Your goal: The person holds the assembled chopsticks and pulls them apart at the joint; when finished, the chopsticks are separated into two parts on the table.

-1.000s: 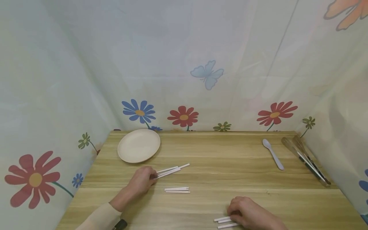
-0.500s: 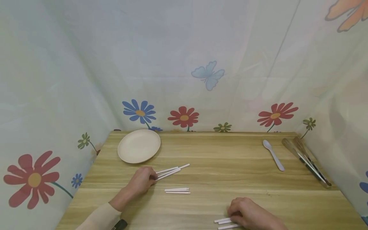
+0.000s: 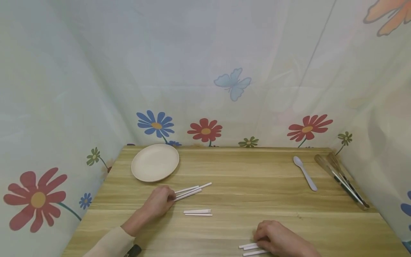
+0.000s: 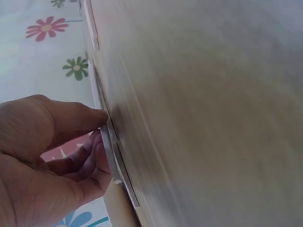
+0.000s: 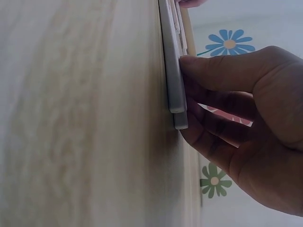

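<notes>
Three slim white sticks [image 3: 187,193] lie slanted on the table in the head view, fanned slightly apart. My left hand [image 3: 158,201] pinches their near ends between thumb and fingers, low against the wood. At the front right, my right hand [image 3: 279,237] holds another three white sticks [image 3: 248,245] by their right ends, which its fingers cover. In the right wrist view, the thumb and fingers are on either side of two square-cut stick ends [image 5: 176,101]. Between the hands, a third small group of white sticks [image 3: 196,212] lies untouched, nearly parallel.
A round cream plate [image 3: 155,163] stands at the back left, beyond my left hand. Toward the right lies a pale lavender spoon [image 3: 305,173]. Two long-handled tools with brownish heads [image 3: 324,162] lie by the table's right edge. Flower-printed curtains [image 3: 205,100] surround the wooden table.
</notes>
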`<state>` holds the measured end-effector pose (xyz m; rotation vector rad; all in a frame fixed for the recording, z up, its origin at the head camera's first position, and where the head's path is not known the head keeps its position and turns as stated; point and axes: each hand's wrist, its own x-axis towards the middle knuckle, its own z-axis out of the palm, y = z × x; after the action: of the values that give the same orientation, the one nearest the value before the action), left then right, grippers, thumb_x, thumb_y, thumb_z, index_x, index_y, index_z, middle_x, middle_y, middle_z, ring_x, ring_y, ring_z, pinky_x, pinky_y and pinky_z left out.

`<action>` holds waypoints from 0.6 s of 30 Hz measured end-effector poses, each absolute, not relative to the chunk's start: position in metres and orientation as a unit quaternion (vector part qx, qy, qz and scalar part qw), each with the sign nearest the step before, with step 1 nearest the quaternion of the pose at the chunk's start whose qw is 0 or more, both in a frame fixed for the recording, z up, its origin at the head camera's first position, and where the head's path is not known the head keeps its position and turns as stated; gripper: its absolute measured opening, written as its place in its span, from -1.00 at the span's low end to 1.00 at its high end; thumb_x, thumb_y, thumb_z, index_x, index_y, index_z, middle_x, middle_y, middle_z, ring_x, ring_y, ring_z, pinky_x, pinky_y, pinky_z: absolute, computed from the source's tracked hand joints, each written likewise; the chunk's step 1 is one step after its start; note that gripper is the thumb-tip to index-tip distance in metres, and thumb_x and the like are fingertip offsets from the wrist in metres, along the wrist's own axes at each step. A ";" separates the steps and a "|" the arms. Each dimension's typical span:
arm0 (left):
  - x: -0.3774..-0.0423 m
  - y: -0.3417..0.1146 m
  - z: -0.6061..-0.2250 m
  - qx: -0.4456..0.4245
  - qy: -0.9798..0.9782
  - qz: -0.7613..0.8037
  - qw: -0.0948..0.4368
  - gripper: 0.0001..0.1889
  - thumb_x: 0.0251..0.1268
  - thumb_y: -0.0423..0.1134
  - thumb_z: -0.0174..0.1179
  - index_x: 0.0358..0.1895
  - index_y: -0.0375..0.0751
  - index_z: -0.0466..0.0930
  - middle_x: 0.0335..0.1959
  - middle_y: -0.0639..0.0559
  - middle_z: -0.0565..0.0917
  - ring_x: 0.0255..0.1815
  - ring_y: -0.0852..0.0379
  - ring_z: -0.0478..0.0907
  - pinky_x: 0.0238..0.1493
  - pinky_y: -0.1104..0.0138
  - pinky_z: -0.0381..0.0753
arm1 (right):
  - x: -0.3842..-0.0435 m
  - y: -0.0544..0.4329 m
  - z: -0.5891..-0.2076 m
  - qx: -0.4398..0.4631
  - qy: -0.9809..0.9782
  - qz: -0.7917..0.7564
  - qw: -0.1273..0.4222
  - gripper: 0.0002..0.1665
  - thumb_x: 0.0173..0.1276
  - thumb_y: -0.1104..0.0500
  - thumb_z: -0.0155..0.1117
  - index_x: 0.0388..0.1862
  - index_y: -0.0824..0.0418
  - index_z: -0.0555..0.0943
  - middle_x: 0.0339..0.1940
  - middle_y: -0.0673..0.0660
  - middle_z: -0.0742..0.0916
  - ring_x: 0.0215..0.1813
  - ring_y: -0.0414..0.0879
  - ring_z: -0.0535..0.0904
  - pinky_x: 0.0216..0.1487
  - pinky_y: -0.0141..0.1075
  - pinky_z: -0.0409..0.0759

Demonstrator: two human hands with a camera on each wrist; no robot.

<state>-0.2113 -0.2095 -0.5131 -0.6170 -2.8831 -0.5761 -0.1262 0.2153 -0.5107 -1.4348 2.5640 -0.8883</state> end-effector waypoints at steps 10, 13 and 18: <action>-0.209 -0.208 -0.509 -0.193 -0.957 -0.200 0.084 -0.87 -0.09 -0.42 0.40 -0.48 -0.10 0.69 -0.54 0.19 0.62 -0.46 0.26 0.50 -0.38 0.36 0.52 | -0.126 0.215 -0.505 -0.439 0.848 -0.292 0.061 -0.86 0.26 0.23 0.35 -0.33 -0.05 0.70 -0.37 -0.27 0.64 -0.31 -0.48 0.47 -0.32 -0.60 0.48; -0.209 -0.206 -0.505 -0.194 -0.955 -0.206 0.086 -0.87 -0.08 -0.40 0.42 -0.48 -0.09 0.69 -0.57 0.22 0.59 -0.50 0.30 0.46 -0.42 0.40 0.48 | -0.126 0.215 -0.502 -0.429 0.855 -0.288 0.045 -0.84 0.26 0.24 0.35 -0.33 -0.07 0.69 -0.38 -0.28 0.62 -0.31 -0.48 0.47 -0.32 -0.56 0.50; -0.208 -0.201 -0.499 -0.202 -0.950 -0.220 0.090 -0.87 -0.07 -0.37 0.44 -0.50 -0.07 0.69 -0.60 0.28 0.57 -0.55 0.35 0.41 -0.46 0.45 0.43 | -0.131 0.212 -0.497 -0.428 0.862 -0.270 -0.015 -0.84 0.20 0.25 0.39 -0.35 -0.05 0.68 -0.40 -0.27 0.61 -0.31 -0.46 0.48 -0.32 -0.56 0.48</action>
<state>-0.2081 -0.2012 -0.4992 -0.5996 -2.8249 -0.6534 -0.1305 0.2115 -0.4975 -1.3570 2.7345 -0.8570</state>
